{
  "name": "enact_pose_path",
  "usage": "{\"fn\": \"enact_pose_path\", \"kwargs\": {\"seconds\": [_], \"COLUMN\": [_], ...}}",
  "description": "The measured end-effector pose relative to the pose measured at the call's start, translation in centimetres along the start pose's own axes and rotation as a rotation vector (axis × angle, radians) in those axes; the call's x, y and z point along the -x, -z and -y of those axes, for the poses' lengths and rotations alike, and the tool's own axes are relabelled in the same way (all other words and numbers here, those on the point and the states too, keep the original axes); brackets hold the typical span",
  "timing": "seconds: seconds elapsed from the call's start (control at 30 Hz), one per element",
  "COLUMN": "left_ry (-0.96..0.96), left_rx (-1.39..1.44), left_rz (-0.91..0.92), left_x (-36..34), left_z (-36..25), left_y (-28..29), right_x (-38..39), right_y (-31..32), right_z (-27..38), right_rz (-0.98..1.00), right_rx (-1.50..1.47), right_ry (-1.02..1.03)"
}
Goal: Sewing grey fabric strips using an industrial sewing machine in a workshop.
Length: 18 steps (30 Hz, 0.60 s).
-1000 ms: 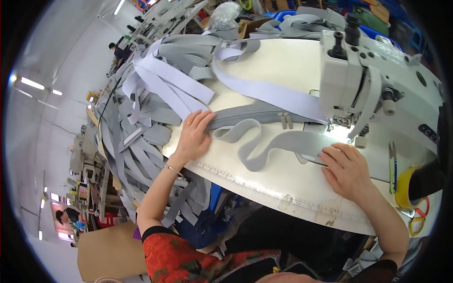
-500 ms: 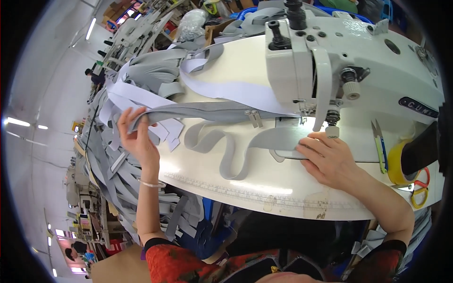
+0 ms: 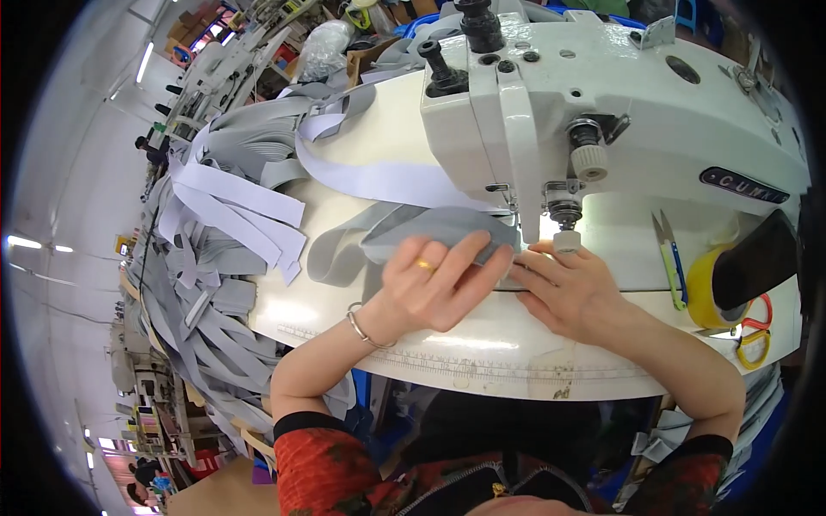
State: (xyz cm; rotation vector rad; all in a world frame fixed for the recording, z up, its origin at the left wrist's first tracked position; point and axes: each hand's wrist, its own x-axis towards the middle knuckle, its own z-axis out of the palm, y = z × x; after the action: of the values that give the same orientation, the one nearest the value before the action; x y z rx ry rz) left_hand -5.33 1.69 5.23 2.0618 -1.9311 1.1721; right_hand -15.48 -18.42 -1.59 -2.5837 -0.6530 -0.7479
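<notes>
A white industrial sewing machine (image 3: 602, 112) stands on a cream table (image 3: 482, 353). A grey fabric strip (image 3: 430, 225) lies folded in front of its needle (image 3: 557, 225). My left hand (image 3: 439, 284), with a ring and a bracelet, presses flat on the grey strip just left of the presser foot. My right hand (image 3: 564, 288) lies flat beside it, fingertips on the strip's end under the needle. A lavender strip (image 3: 379, 181) runs from the left toward the machine, behind the grey one.
A big heap of grey and lavender strips (image 3: 215, 249) hangs over the table's left edge. Thread snips (image 3: 669, 258), a yellow tape roll (image 3: 707, 288) and red-handled scissors (image 3: 750, 331) lie at the right. Other workstations and people fill the far left.
My left hand came back from the strip pile at the left and now presses the grey strip by the needle. The view has shifted closer to the machine. My right hand stayed at the presser foot.
</notes>
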Motion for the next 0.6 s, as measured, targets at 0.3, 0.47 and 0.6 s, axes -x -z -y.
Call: {"fn": "enact_pose_path", "kwargs": {"seconds": [0.3,0.47,0.6], "left_ry": [0.23,0.264,0.205], "left_rx": [0.546,0.652,0.617], "left_rz": [0.107,0.156,0.099], "left_x": [3.1,3.3,4.1], "left_z": [-0.7,0.2,1.8], "left_y": [-3.2,-3.2,-3.9], "right_x": [-0.2,0.3,0.2], "right_y": [0.6,0.5,0.5], "right_z": [0.6,0.6,0.5], "right_rz": [-0.008,-0.016,-0.038], "right_rx": [-0.006,0.1,0.106], "right_ry": [-0.037,-0.075,-0.054]}}
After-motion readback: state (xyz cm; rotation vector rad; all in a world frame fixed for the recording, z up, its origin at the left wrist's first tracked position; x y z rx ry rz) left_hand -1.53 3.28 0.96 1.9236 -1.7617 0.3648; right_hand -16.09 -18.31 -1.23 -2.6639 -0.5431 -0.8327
